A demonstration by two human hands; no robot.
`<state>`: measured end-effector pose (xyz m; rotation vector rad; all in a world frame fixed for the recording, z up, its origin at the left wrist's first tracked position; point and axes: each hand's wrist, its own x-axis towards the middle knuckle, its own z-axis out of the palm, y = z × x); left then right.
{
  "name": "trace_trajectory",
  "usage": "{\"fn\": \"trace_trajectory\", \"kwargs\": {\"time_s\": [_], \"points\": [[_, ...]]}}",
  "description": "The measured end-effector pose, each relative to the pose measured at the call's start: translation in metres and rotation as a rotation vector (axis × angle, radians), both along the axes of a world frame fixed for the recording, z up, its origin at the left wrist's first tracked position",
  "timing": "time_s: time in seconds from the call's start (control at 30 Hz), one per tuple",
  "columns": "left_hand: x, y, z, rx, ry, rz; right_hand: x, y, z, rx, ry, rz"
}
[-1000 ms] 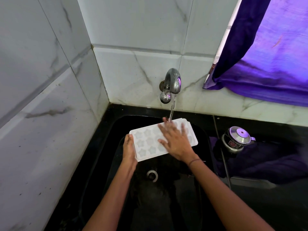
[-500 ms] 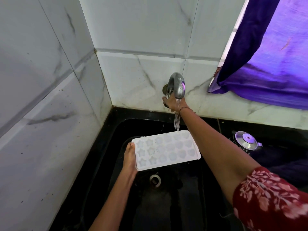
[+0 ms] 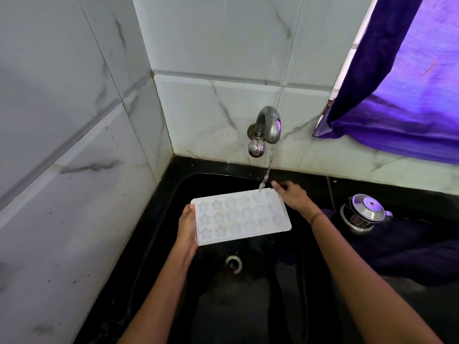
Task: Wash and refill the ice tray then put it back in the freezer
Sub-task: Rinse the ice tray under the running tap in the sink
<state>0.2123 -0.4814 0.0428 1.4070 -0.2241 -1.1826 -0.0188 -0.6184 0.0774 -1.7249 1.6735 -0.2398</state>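
The black sink (image 3: 223, 306) fills a tiled corner, with the wall (image 3: 62, 194) close on its left and the basin open beneath. Over it the white ice tray (image 3: 239, 216), star and round pockets up, meets the stream (image 3: 266, 173) from the tap (image 3: 269, 125) at its far right corner. The left hand (image 3: 186, 229) grips its left edge. The right hand (image 3: 294, 198) is at that corner, blurred, so its grip is unclear.

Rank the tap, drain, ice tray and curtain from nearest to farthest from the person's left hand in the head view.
1. Ice tray, held at its left end by the left hand.
2. Drain, just below.
3. Tap, up behind the tray.
4. Curtain, far upper right.
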Motion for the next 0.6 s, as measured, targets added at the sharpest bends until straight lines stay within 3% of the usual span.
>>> {"fn": "trace_trajectory", "kwargs": {"time_s": [0.1, 0.17, 0.43, 0.53, 0.6], "points": [[0.002, 0.001, 0.007, 0.013, -0.007, -0.013, -0.020, 0.036, -0.015, 0.218, -0.232, -0.069], [0.004, 0.002, 0.008, 0.033, -0.032, -0.041, -0.026, 0.053, -0.017, 0.215, -0.288, -0.077], [0.011, 0.010, 0.021, 0.073, -0.282, -0.455, -0.033, 0.071, -0.007, -0.068, 0.013, -0.126], [0.026, 0.008, 0.002, 0.108, -0.388, -0.584, -0.034, 0.079, 0.002, -0.111, 0.054, -0.155], [0.018, 0.020, 0.024, 0.126, -0.432, -0.606, -0.034, 0.085, 0.004, -0.109, 0.047, -0.171]]}}
